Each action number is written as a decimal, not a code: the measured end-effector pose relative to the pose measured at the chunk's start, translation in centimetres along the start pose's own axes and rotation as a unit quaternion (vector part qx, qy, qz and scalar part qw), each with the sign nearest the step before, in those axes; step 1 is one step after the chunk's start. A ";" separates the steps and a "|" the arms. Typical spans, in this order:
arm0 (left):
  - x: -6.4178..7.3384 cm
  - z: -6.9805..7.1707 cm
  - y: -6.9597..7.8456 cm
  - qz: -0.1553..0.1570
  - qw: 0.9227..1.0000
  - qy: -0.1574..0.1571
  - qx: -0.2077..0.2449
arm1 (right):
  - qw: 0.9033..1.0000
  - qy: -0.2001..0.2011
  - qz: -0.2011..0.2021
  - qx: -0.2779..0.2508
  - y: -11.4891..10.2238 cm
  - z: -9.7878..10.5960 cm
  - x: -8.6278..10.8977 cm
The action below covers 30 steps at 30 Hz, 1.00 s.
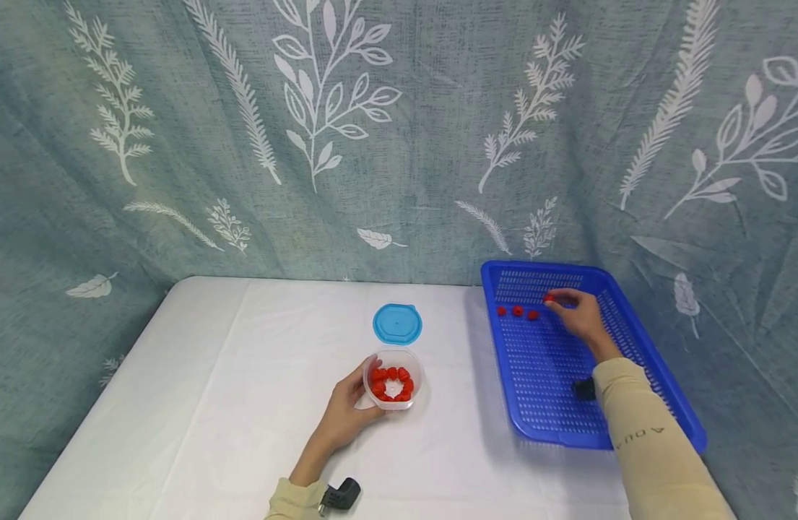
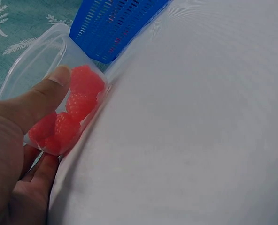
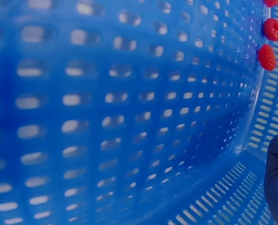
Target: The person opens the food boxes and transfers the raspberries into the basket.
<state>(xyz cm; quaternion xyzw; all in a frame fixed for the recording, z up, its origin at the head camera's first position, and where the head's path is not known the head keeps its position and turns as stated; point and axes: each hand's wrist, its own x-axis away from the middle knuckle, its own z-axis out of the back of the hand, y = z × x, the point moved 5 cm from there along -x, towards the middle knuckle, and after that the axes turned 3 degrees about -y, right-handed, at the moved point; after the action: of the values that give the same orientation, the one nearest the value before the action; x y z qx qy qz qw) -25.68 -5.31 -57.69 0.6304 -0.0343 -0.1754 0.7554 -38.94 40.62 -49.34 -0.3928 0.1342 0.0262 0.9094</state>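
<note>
A clear plastic container (image 1: 393, 404) with several raspberries (image 1: 379, 388) inside stands on the white table. My left hand (image 1: 348, 412) grips its side, and in the left wrist view the thumb (image 2: 59, 77) presses the wall near the berries. Over the far end of the blue basket (image 1: 541, 404), my right hand (image 1: 579, 315) pinches a raspberry (image 1: 548, 297) between thumb and fingertips. Beside it, 3 raspberries (image 1: 517, 310) lie in a row on the basket floor. The right wrist view shows only a dark edge of that hand (image 3: 277, 173).
A round blue lid (image 1: 397, 323) lies on the table (image 1: 275, 347) just beyond the container. The basket has raised, slotted walls and stands at the table's right side. A green leaf-patterned curtain (image 1: 424, 144) hangs behind.
</note>
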 end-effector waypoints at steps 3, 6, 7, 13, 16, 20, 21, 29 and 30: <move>-0.1 0.0 0.0 0.004 1.000 -0.001 0.008 | 1.000 0.002 0.004 -0.010 0.5 0.0 0.0; -0.1 0.0 0.0 0.005 1.000 -0.002 0.011 | 1.000 -0.002 0.000 -0.018 1.1 -0.1 0.0; -0.1 0.0 0.0 0.006 1.000 -0.002 0.012 | 1.000 -0.005 -0.002 -0.021 1.3 -0.2 0.0; 0.0 0.0 -0.2 0.011 1.000 -0.002 0.008 | 0.997 -0.042 -0.048 -0.041 2.7 -0.6 0.3; 0.0 0.0 -0.3 0.009 1.000 -0.002 0.011 | 0.994 -0.066 -0.077 -0.029 3.3 -1.0 0.5; 0.0 0.0 -0.2 0.009 1.000 -0.004 0.020 | 0.993 -0.082 -0.090 -0.006 3.6 -1.4 0.8; 0.0 0.1 -0.2 0.010 1.000 -0.005 0.022 | 0.992 -0.084 -0.088 -0.005 3.6 -1.4 0.8; 0.0 0.1 -0.2 0.011 1.000 -0.002 0.016 | 0.985 -0.118 -0.123 -0.012 3.2 -2.0 0.9; 0.0 0.1 -0.2 0.010 1.000 -0.002 0.016 | 0.985 -0.121 -0.125 -0.011 3.3 -2.0 0.9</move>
<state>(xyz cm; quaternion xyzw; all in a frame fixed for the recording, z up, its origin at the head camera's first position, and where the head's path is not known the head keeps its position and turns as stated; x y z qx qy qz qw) -25.74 -5.45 -57.84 0.6419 -0.0449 -0.1681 0.7467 -39.06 41.34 -53.21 -0.4106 -0.0280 -0.0390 0.9106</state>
